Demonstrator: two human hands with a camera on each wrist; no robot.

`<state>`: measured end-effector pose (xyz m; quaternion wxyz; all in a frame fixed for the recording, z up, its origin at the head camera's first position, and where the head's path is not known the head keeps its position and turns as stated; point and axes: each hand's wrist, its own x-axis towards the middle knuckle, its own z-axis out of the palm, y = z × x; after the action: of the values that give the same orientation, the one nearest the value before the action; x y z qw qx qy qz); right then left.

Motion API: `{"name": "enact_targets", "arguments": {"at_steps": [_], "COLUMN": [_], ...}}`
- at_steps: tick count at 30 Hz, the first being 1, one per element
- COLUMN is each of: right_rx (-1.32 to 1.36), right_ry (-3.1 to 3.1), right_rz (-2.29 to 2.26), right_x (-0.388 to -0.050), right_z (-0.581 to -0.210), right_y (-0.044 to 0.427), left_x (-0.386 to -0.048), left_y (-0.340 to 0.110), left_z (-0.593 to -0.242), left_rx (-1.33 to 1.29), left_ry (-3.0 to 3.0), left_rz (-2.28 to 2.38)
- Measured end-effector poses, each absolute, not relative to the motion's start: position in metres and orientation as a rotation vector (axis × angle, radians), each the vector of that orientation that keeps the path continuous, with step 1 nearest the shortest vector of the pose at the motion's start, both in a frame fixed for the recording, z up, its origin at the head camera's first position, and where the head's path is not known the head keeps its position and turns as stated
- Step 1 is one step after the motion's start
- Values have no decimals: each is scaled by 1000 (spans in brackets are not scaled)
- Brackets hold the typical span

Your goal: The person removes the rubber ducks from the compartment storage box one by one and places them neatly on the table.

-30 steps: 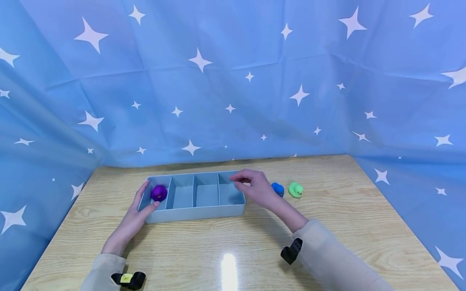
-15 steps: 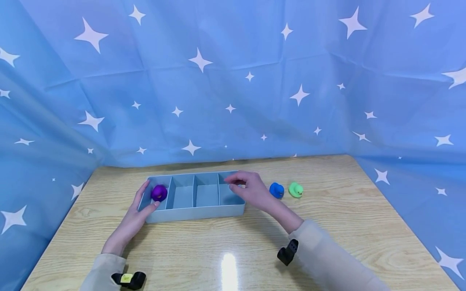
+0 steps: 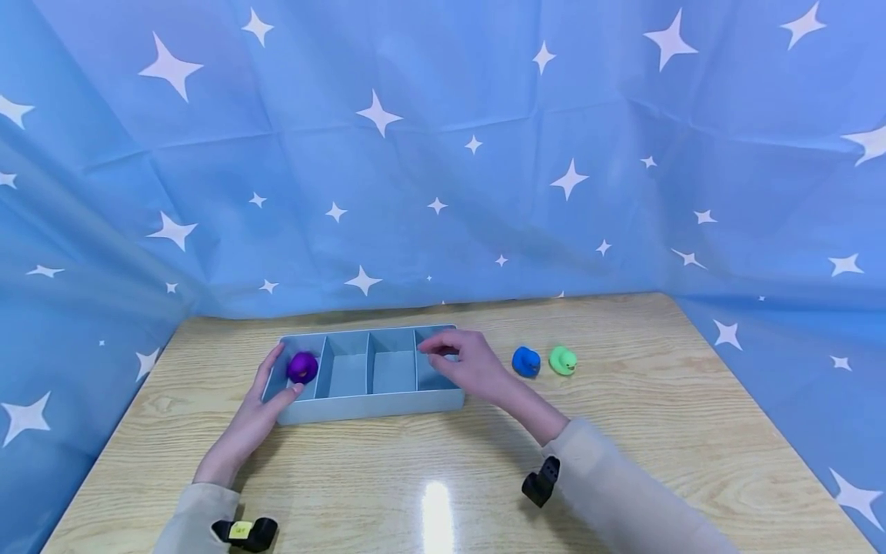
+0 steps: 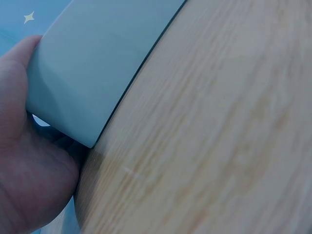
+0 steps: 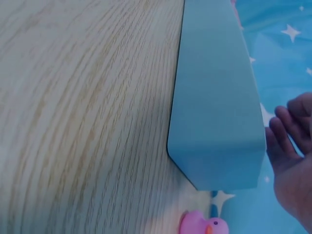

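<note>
A light blue divided box (image 3: 370, 405) stands on the table with a row of compartments. My left hand (image 3: 251, 422) grips its left end, the thumb at the front rim and the fingers along the end wall. A purple rubber duck (image 3: 302, 368) sits in the leftmost compartment. Over the rightmost compartment hovers my right hand (image 3: 474, 365), its fingers loosely bent with nothing visible between them. Right of it on the table are a blue rubber duck (image 3: 526, 362) and a green rubber duck (image 3: 563, 361). A pink rubber duck (image 5: 202, 224) shows beyond the box's end in the right wrist view.
The wooden table (image 3: 360, 477) extends in front of the box and to its right. A blue star-patterned cloth (image 3: 443, 192) hangs behind the table and along both sides.
My right hand has moved a little left, farther over the rightmost compartment, uncovering the blue duck fully. The left hand, the box and the ducks have stayed put.
</note>
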<state>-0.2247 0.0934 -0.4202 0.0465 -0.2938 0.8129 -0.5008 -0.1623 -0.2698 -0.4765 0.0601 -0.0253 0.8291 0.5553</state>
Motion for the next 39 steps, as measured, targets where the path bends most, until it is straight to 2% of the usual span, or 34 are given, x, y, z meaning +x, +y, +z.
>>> {"name": "enact_targets", "arguments": {"at_steps": [17, 39], "right_rx": [-949, -989], "right_ry": [2432, 2421], "right_rz": [-1494, -1471], "right_x": [-224, -224], "right_z": [-413, -407], "right_y": [63, 53], "left_x": [-163, -163], "left_y": [-272, -272], "left_z": [-482, -481], "left_rx": [-81, -74], "left_ry": [2513, 2503], "left_rz": [1669, 1692]}}
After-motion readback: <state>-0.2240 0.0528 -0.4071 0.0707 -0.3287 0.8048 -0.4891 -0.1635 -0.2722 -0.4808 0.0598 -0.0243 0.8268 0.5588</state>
